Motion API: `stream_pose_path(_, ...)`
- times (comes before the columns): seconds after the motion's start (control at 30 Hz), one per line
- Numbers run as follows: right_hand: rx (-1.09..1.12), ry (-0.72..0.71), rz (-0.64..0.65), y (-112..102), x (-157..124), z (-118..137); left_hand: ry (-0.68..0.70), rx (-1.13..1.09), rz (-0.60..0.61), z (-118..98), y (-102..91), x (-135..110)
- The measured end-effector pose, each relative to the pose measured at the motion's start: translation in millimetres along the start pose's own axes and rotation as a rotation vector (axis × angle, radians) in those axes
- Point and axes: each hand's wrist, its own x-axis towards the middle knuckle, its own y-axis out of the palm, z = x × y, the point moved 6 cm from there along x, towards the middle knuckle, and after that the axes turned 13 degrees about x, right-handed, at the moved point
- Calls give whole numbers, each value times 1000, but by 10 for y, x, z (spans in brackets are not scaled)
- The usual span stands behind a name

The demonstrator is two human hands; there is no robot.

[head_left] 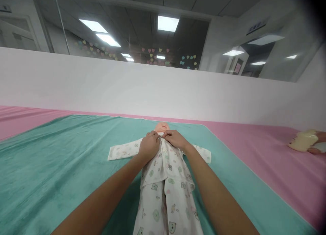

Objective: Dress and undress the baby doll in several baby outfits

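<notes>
So the peach plastic baby doll (162, 127) lies face up on a fuzzy teal blanket (63, 170), head poking out of a white, bear-print long-sleeved cotton top (166, 163), whose hem overlaps matching white printed trousers (174, 211). Sleeves are spread wide; can't tell if there are arms inside. Left hand (150, 145) and right hand (176, 139) both have fingers curled in at the neckline, nearly meeting, but I can't tell if either's actually pinching cloth.

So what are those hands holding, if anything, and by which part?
The left hand and right hand seem to pinch the printed top at its neckline, below the doll's head; their grip is partly hidden.
</notes>
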Motion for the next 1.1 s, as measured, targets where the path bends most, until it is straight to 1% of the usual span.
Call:
stream_pose_path(0.07,-43,-29,21,8,-1,34,-7,-9,0,9,8,4)
stream_pose_path(0.17,-46,-39,12,13,-3,21,-32,-37,15,29,22,6)
stream_pose_path(0.23,-7,-28,-43,3,-4,-22,-40,-56,18,33,20,5)
stream_pose_path(0.33,44,24,-163,-17,-8,-121,-22,-71,2,22,1,2)
stream_pose_path(0.43,16,48,-215,-4,-1,-169,-7,-88,-9,21,2,1)
stream_pose_path(0.5,-6,43,-230,5,13,-159,-19,-125,-11,37,22,2)
stream_pose_path(0.57,-19,38,-243,10,35,-136,-58,-196,-23,73,47,4)
stream_pose_path(0.7,-51,93,-242,25,86,-142,-129,-320,-52,125,82,0)
stream_pose_path(0.83,-28,143,-236,37,115,-200,-133,-325,-48,112,83,-9)
stream_pose_path(1.0,-43,186,-270,14,131,-239,-99,-280,-55,75,46,-16)
stream_pose_path(1.1,-68,187,-271,5,137,-223,-128,-303,-6,75,32,-23)
